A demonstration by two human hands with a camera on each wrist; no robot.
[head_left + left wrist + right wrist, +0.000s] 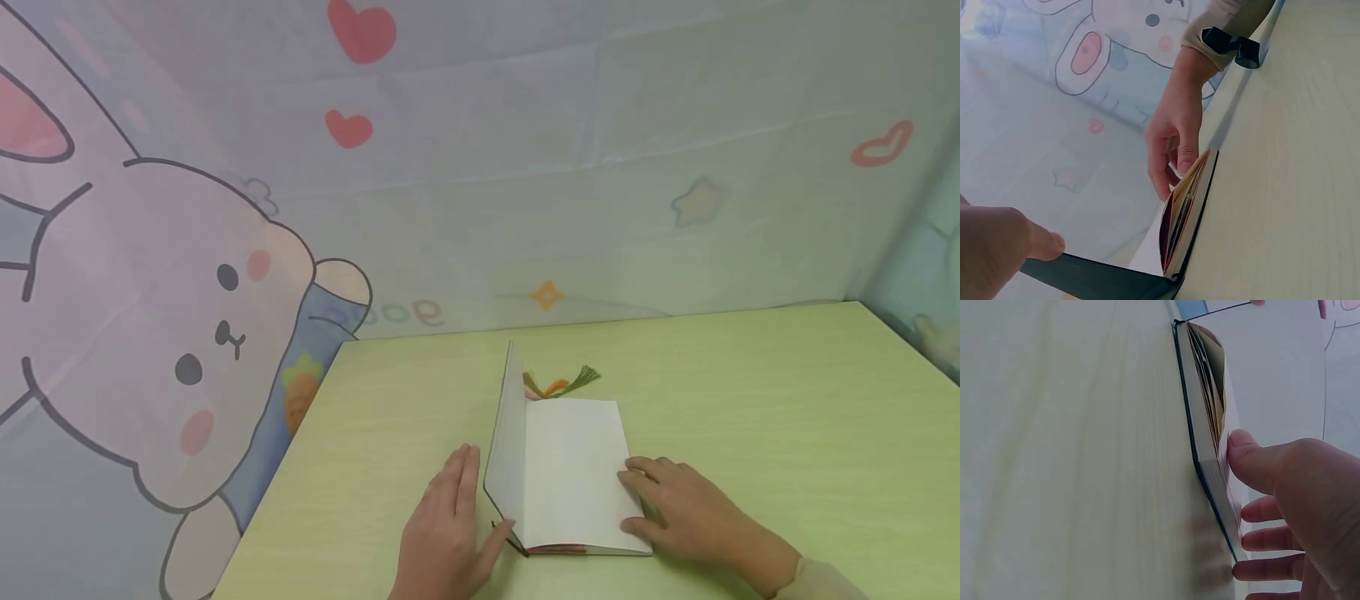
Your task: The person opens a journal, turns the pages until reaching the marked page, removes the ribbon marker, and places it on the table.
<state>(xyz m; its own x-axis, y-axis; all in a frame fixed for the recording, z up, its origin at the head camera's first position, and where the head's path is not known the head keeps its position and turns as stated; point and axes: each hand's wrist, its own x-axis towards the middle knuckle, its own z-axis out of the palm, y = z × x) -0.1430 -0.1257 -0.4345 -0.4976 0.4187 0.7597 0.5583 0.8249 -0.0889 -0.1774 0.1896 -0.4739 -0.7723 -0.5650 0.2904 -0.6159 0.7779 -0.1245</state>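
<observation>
A dark-covered notebook (573, 475) lies on the table, its blank white page facing up. Its front cover (507, 450) stands raised at the left side. My left hand (447, 521) is beside that cover with fingers straight, the thumb at the cover's near lower edge. On the notebook's right edge rests my right hand (686, 508), fingers extended and thumb on the page border. From the right wrist, the thumb (1250, 456) touches the top page and the fingertips lie along the edge. Loose sheets (1185, 215) bulge between the pages at the near end.
Green and orange tassels (581, 379) stick out beyond the notebook's far end. The pale yellow-green table (787, 400) extends on both sides. Behind it hangs a cloth backdrop (487, 208) printed with a rabbit and hearts.
</observation>
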